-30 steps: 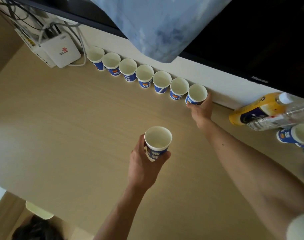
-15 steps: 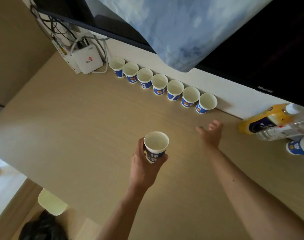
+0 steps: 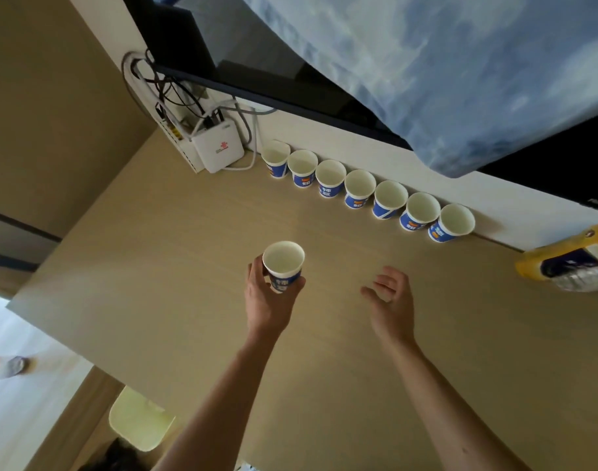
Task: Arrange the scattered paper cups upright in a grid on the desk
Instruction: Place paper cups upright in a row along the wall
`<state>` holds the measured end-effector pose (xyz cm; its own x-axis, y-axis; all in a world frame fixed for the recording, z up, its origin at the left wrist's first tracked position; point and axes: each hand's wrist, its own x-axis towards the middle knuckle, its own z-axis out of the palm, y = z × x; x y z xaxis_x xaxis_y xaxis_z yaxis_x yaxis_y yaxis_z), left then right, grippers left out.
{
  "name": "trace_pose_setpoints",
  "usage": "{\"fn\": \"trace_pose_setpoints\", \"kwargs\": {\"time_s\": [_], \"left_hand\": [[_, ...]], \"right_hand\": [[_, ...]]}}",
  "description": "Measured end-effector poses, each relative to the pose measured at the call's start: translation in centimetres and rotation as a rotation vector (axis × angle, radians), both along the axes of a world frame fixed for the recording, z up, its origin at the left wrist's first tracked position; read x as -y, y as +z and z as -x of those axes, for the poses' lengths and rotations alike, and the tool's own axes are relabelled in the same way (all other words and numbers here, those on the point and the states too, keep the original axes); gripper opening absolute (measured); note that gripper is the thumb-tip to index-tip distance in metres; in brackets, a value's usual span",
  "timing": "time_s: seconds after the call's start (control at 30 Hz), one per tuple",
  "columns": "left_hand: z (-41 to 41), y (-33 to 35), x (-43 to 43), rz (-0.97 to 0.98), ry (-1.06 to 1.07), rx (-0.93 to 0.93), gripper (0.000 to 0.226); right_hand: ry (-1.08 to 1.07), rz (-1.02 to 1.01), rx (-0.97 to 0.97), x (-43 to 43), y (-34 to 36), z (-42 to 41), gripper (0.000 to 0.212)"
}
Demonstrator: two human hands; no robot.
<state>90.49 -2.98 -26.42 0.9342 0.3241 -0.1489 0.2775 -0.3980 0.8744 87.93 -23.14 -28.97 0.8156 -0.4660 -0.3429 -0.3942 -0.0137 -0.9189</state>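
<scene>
1. Worktop [image 3: 188, 283]: pale wood grain, running from the near edge to a white wall at the far side.

2. Paper cup [image 3: 284, 266]: white inside, blue printed band outside. It is upright, mouth up, over the middle of the worktop, well apart from the far row. I cannot tell whether its base touches the worktop.

3. Left hand [image 3: 268, 300]: its grip is closed round the lower part of the paper cup, with the thumb on the left side and the fingers wrapped round the right. The forearm reaches in from the near edge.

4. Right hand [image 3: 391, 297]: its grip is wide and holds nothing, the fingers loosely bent and spread. It hovers over bare worktop to the right of the paper cup, apart from it.

5. Row of seven cups [image 3: 358, 188]: same make, all upright and mouths up. They stand side by side along the far wall, neighbours touching or nearly so. The line slants from far left to nearer right.

6. White box [image 3: 219, 147]: red logo on top, at the far left corner just left of the row, leaning against the wall.

7. Cables [image 3: 161, 90]: dark and white, tangled above the white box.

8. Dark screen [image 3: 256, 83]: mounted on the wall above the row.

9. Blue cloth [image 3: 426, 69]: mottled, hanging over much of the dark screen.

10. Yellow bottle [image 3: 562, 260]: lying on its side at the far right edge of view, partly cut off.

11. Pale green seat [image 3: 139, 419]: below the worktop at the near left.
</scene>
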Motion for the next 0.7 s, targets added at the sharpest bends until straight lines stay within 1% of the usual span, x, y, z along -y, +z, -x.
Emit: {"fn": "trace_pose_setpoints", "kwargs": {"time_s": [0.13,0.33,0.53,0.7], "left_hand": [[-5.1,-1.1,-2.8,-0.029,-0.014,0.033,0.067],[-11.8,-3.9,-5.0,-0.036,-0.02,0.064,0.068],[-16.1,-7.1,-5.2,-0.035,-0.04,0.084,0.066],[-18.7,-8.7,-4.7,-0.044,-0.045,0.068,0.066]], "right_hand": [[0.024,0.001,-0.014,-3.0,0.9,-1.8,0.051],[-0.005,0.002,-0.021,-4.7,1.1,-2.9,0.048],[0.035,0.014,-0.093,-4.2,0.5,-2.0,0.051],[-0.012,-0.001,-0.091,-4.0,0.0,-1.3,0.051]]}}
